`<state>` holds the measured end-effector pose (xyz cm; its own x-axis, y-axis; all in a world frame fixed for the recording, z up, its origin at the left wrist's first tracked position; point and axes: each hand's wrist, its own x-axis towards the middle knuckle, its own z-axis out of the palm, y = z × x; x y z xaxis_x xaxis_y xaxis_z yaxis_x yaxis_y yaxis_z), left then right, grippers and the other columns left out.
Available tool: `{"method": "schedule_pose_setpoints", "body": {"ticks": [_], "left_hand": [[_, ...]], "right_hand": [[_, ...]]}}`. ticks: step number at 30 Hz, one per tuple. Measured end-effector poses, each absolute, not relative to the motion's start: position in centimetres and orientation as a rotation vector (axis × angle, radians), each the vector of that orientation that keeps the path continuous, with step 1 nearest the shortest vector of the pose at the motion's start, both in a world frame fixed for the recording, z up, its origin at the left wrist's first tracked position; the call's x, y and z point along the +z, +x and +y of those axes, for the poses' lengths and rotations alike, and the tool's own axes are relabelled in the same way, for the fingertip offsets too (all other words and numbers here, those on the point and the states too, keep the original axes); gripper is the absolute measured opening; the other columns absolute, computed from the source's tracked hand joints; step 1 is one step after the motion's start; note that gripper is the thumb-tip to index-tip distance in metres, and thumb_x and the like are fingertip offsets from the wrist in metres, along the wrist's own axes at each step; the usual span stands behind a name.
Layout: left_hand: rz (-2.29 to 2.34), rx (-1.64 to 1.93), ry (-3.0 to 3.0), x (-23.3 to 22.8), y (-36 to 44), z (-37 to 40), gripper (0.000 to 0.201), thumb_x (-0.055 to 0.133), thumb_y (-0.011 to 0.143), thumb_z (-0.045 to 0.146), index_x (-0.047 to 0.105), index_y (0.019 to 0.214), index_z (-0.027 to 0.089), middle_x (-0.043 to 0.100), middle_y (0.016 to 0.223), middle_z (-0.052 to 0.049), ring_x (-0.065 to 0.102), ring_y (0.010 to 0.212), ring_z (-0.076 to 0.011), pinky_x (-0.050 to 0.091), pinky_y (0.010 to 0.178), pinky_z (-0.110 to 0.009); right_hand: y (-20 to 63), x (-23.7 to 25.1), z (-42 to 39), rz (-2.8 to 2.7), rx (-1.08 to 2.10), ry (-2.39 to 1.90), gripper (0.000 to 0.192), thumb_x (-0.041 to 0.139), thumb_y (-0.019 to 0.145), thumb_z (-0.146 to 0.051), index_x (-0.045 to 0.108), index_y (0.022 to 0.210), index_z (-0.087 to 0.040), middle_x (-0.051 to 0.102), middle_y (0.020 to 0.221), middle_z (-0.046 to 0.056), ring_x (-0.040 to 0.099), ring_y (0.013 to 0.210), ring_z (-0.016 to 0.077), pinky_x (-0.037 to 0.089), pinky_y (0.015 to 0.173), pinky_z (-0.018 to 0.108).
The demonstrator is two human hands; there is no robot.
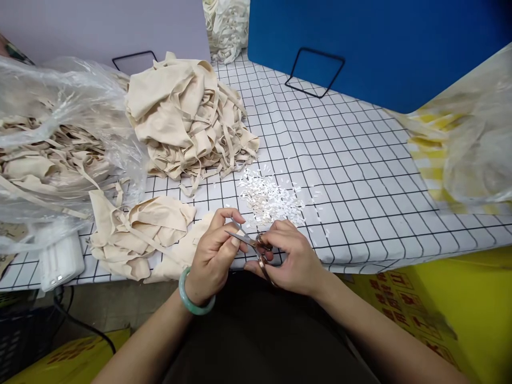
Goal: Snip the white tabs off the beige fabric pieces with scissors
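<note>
My right hand (294, 258) has its fingers through the bronze-coloured handles of a small pair of scissors (245, 239), whose blades point left and stand apart. My left hand (216, 253), with a green bangle on the wrist, pinches at the blades. A small white bit (240, 233) shows between its thumb and fingers. Cream cloth (182, 248) runs in under this hand, and its held end is mostly hidden by the fingers. Just beyond both hands lies a scatter of tiny white snippets (272, 200). A crumpled cream garment (140, 229) with straps rests to the left.
A big heap of cream garments (180, 112) stands behind, beside a clear plastic bag (60, 154) of more. A white device (62, 256) with a cable sits at the table's left edge. A blue board (368, 48) and yellow-striped cloth (436, 144) are on the right of the checked tablecloth (340, 154).
</note>
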<state>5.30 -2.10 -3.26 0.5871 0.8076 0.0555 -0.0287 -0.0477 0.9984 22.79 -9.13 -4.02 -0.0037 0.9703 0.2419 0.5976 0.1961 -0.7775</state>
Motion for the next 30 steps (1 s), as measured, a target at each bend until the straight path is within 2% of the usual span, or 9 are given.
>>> {"method": "schedule_pose_setpoints", "body": {"ticks": [9, 17, 20, 23, 25, 27, 29, 30], "left_hand": [[0.650, 0.756, 1.530, -3.1, 5.8, -2.0, 0.033, 0.049, 0.099, 0.035, 0.068, 0.075, 0.020, 0.061, 0.091, -0.012, 0.050, 0.114, -0.0297, 0.047, 0.090, -0.041], [0.549, 0.688, 1.659, -2.7, 8.0, -1.4, 0.036, 0.048, 0.099, 0.034, 0.068, 0.072, 0.020, 0.062, 0.080, -0.011, 0.050, 0.109, -0.0273, 0.047, 0.090, -0.040], [0.498, 0.635, 1.683, -2.8, 8.8, -1.3, 0.039, 0.046, 0.100, 0.033, 0.070, 0.072, 0.019, 0.064, 0.082, -0.012, 0.050, 0.109, -0.0270, 0.047, 0.092, -0.040], [0.520, 0.609, 1.673, -3.3, 9.2, -1.4, 0.038, 0.048, 0.099, 0.033, 0.068, 0.071, 0.018, 0.061, 0.091, -0.012, 0.050, 0.107, -0.0264, 0.047, 0.094, -0.039], [0.572, 0.601, 1.648, -3.6, 9.2, -1.5, 0.037, 0.049, 0.098, 0.036, 0.065, 0.070, 0.017, 0.058, 0.096, -0.012, 0.051, 0.107, -0.0265, 0.048, 0.093, -0.039], [0.603, 0.585, 1.617, -3.4, 8.8, -1.5, 0.037, 0.050, 0.097, 0.036, 0.064, 0.068, 0.017, 0.056, 0.100, -0.012, 0.052, 0.108, -0.0269, 0.049, 0.091, -0.038], [0.578, 0.515, 1.547, -2.6, 8.0, -1.2, 0.038, 0.050, 0.096, 0.036, 0.063, 0.066, 0.016, 0.056, 0.101, -0.012, 0.056, 0.097, -0.0239, 0.051, 0.081, -0.034], [0.548, 0.467, 1.480, -1.8, 7.4, -1.0, 0.038, 0.051, 0.095, 0.036, 0.063, 0.065, 0.016, 0.057, 0.101, -0.012, 0.058, 0.086, -0.0208, 0.052, 0.073, -0.033]], "right_hand": [[22.8, -4.4, -9.5, -1.667, 0.573, -1.527, 0.040, 0.076, 0.079, -0.041, 0.048, 0.058, -0.023, 0.055, 0.052, -0.003, 0.047, 0.057, 0.0147, 0.037, 0.064, 0.034], [24.0, -5.7, -11.0, -1.585, 0.410, -1.641, 0.038, 0.077, 0.078, -0.035, 0.048, 0.057, -0.023, 0.054, 0.050, -0.003, 0.045, 0.056, 0.0152, 0.037, 0.060, 0.032], [24.3, -6.3, -11.6, -1.508, 0.378, -1.692, 0.043, 0.076, 0.081, -0.039, 0.048, 0.054, -0.023, 0.051, 0.049, -0.002, 0.043, 0.056, 0.0153, 0.037, 0.057, 0.031], [24.6, -6.8, -12.2, -1.380, 0.483, -1.728, 0.045, 0.076, 0.081, -0.047, 0.051, 0.054, -0.022, 0.050, 0.052, -0.001, 0.044, 0.055, 0.0148, 0.037, 0.052, 0.029], [25.0, -7.0, -12.5, -1.245, 0.607, -1.770, 0.043, 0.077, 0.078, -0.053, 0.055, 0.057, -0.022, 0.053, 0.058, 0.000, 0.047, 0.056, 0.0151, 0.040, 0.052, 0.029], [25.5, -6.9, -12.5, -1.118, 0.734, -1.758, 0.040, 0.080, 0.073, -0.058, 0.060, 0.069, -0.023, 0.061, 0.070, 0.002, 0.052, 0.062, 0.0165, 0.045, 0.057, 0.030], [25.8, -6.6, -12.1, -1.050, 0.863, -1.624, 0.047, 0.083, 0.067, -0.061, 0.061, 0.088, -0.025, 0.067, 0.097, 0.006, 0.059, 0.077, 0.0201, 0.051, 0.068, 0.034], [25.7, -6.4, -11.7, -1.040, 0.934, -1.528, 0.053, 0.084, 0.065, -0.061, 0.059, 0.097, -0.026, 0.065, 0.113, 0.007, 0.061, 0.088, 0.0227, 0.053, 0.076, 0.037]]}}
